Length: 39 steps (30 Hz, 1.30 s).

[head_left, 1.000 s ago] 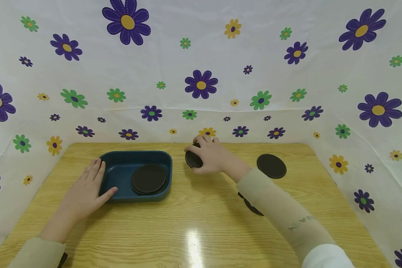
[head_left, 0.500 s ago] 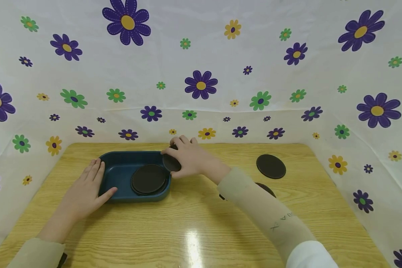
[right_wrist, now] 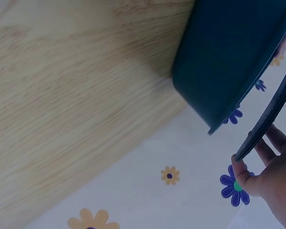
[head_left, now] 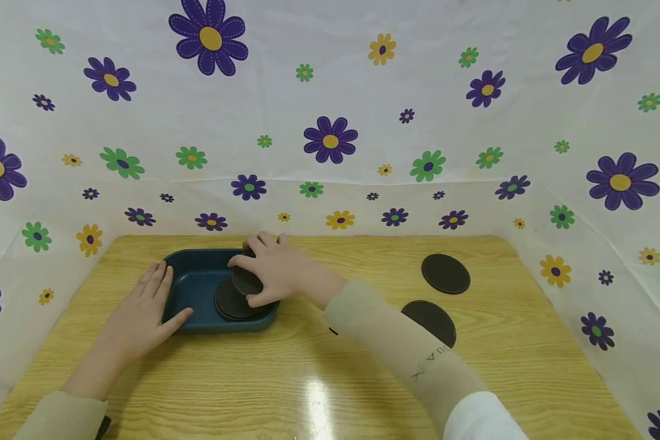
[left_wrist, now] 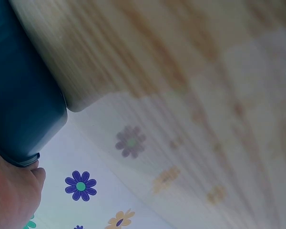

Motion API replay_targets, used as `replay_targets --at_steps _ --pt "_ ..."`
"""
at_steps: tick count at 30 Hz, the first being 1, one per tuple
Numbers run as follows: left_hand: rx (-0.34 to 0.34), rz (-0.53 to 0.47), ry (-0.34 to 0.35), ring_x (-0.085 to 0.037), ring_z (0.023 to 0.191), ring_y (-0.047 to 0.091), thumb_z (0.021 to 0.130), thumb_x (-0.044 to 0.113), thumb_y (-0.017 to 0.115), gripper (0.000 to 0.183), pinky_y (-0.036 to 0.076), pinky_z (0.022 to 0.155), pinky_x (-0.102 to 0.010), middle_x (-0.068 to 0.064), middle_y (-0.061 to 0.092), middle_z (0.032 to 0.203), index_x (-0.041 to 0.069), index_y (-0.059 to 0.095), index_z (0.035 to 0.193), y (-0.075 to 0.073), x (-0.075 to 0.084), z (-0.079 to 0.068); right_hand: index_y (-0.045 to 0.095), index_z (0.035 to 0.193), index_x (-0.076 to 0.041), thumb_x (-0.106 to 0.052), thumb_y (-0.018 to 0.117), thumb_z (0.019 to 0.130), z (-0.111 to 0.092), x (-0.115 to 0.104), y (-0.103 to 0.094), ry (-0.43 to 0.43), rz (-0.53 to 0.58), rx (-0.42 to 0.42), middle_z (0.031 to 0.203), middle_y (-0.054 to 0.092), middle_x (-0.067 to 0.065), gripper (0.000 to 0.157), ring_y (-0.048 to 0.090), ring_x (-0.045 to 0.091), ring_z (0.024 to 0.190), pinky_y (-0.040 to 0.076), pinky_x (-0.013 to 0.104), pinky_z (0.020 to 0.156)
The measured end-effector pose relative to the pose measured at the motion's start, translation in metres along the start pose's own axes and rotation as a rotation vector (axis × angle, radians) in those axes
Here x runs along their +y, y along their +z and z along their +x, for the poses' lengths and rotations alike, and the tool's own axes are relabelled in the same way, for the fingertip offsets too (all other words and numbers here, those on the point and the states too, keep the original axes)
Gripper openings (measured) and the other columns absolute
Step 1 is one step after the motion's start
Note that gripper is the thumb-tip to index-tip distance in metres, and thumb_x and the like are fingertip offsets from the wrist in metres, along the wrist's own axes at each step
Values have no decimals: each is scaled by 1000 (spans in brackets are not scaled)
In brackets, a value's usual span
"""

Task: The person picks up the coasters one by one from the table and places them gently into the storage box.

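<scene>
A dark blue rectangular bin stands on the table's left side. Against its left end rests my left hand, fingers straight along the rim and thumb spread over the front edge. My right hand grips a round black coaster by its edges, tilted, over the bin's right half. Beneath it, a stack of black coasters lies inside, partly hidden by the held one. In the right wrist view the held coaster appears edge-on, above the bin's rim, pinched between thumb and fingers.
Two more black coasters lie flat at the right: one farther back, the nearer one partly covered by my right forearm. A white flower-printed cloth rises behind and at both sides of the wooden table.
My right hand has carried the coaster leftward, from beside the bin to over the stack inside it. The nearer coaster on the table has come out from behind my forearm. My left hand stays put.
</scene>
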<state>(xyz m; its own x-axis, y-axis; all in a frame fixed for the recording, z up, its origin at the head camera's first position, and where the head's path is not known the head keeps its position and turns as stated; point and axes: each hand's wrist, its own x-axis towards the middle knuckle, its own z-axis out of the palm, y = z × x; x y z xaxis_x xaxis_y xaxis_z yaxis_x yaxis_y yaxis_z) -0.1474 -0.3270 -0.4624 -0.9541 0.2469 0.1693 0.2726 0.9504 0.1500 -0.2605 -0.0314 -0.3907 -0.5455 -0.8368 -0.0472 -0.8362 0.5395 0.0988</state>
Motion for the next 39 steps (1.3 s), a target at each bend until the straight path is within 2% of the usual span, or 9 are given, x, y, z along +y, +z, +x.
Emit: replay_targets --at_steps 7,13,19,27,39 --pt "8 -2 3 -52 161 19 104 56 60 99 3 137 -49 -38 22 170 -14 21 163 1 0 0 41 159 -42 -70 61 92 11 -16 4 -35 -47 -53 162 40 3 75 41 24 145 45 48 109" --pt "-2 -9 -5 -51 162 17 104 56 60 100 6 136 -53 -37 20 171 -13 20 164 1 1 0 43 159 -40 -69 62 93 16 -26 12 -60 -63 -60 158 43 2 75 43 23 141 46 49 109" --pt "-18 -7 -15 -50 162 16 104 58 58 101 8 136 -56 -36 19 172 -12 18 164 2 2 2 42 160 -40 -68 61 96 16 -28 19 -59 -90 -63 161 42 2 73 43 22 144 46 49 113" --pt "-14 -4 -13 -51 162 16 103 58 59 101 4 136 -52 -36 19 171 -12 18 164 3 1 2 41 160 -39 -68 59 97 8 -24 19 -63 -108 -54 164 41 2 72 41 23 148 45 48 115" --pt "19 3 6 -51 161 19 104 57 59 100 -4 136 -42 -38 22 170 -14 22 162 2 0 1 43 159 -36 -64 62 98 -17 -6 8 -70 -56 -10 162 43 4 70 43 26 148 42 48 118"
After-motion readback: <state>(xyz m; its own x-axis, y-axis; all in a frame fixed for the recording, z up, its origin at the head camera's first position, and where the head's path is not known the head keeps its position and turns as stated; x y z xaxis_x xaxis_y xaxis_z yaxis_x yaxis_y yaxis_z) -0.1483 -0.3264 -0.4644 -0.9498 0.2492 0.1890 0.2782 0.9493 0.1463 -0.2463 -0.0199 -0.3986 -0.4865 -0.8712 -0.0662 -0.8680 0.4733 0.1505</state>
